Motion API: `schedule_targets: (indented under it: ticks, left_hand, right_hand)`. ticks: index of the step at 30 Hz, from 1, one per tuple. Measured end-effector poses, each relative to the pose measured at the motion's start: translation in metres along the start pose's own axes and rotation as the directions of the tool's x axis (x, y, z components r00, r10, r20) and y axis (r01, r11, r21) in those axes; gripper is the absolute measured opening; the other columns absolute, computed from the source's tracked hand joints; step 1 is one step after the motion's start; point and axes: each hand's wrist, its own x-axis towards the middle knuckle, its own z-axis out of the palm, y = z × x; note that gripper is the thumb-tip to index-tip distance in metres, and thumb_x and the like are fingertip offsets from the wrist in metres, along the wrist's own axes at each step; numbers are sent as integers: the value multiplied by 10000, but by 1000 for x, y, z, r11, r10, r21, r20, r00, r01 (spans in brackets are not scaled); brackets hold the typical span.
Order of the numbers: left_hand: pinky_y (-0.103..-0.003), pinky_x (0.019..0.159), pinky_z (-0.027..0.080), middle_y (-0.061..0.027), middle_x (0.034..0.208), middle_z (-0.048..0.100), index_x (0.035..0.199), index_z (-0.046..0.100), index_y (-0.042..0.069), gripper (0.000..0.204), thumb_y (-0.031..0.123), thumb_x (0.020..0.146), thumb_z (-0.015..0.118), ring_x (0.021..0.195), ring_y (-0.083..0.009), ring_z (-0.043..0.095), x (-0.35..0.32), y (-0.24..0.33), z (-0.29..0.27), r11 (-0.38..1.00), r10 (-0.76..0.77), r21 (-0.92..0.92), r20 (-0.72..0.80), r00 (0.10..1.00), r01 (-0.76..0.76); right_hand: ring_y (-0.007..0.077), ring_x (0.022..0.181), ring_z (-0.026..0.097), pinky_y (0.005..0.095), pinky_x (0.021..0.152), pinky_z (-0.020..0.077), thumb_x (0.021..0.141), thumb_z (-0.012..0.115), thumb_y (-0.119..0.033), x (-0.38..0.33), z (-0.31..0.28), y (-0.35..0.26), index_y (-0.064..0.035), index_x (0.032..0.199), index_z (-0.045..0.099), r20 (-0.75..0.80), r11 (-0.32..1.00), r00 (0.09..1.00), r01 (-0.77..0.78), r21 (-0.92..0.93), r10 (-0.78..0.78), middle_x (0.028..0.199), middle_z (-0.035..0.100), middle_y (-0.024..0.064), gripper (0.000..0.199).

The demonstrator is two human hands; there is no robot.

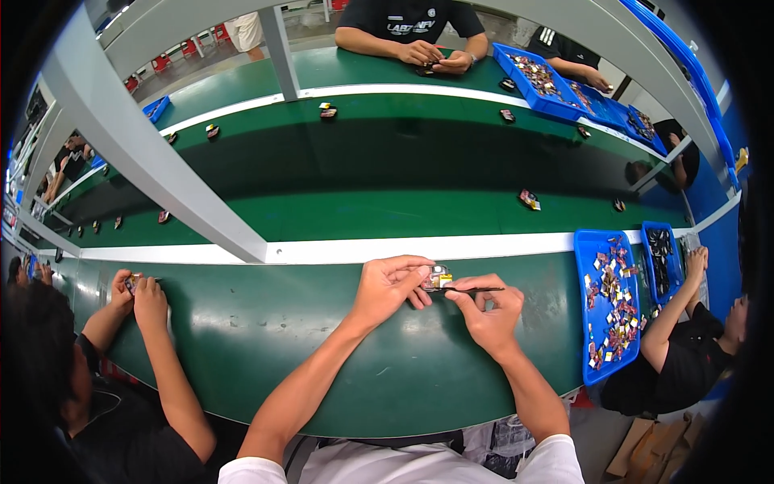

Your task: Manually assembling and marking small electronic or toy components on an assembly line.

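Note:
Over the near green table (371, 387), my left hand (389, 284) pinches a small clear-and-dark part with a yellow patch (439, 277). Its fingers close around the part's left side. My right hand (490, 310) meets it from the right, thumb and fingers closed on a slim black stick-like piece (481, 289). One end of that piece reaches the yellow-patched part; the other sticks out past my right fingers. Its exact kind is too small to make out, and my fingertips hide some of the contact.
Right of my hands lies a blue tray (586, 323) of small colourful parts, beside a smaller blue bin (657, 266) of black pieces. Ahead, a green conveyor belt (387, 210) carries scattered small parts behind a white rail (403, 246). A grey post (153, 137) rises at left. Co-workers sit on both sides and opposite.

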Motion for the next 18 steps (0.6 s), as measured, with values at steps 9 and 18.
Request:
schedule_targets:
  ticks: [9, 18]
  left_hand:
    - [-264, 548, 575, -126, 826, 724, 1152, 671, -89, 240, 11, 934, 683, 657, -153, 693, -1, 6, 6, 996, -1, 94, -67, 998, 7]
    - [-251, 534, 561, -108, 759, 713, 1102, 675, -94, 206, -6, 916, 696, 613, -115, 667, -2, 6, 8, 995, 5, 104, -125, 992, 8]
  right_hand:
    - [37, 410, 405, 204, 426, 321, 725, 839, 18, 1, 6, -3, -48, 828, 718, -26, 986, 987, 158, -60, -159, 871, 782, 79, 172]
    - [106, 470, 568, 246, 462, 356, 731, 805, 31, -1, 11, -2, -79, 826, 733, -18, 967, 968, 249, -57, -251, 822, 775, 43, 162]
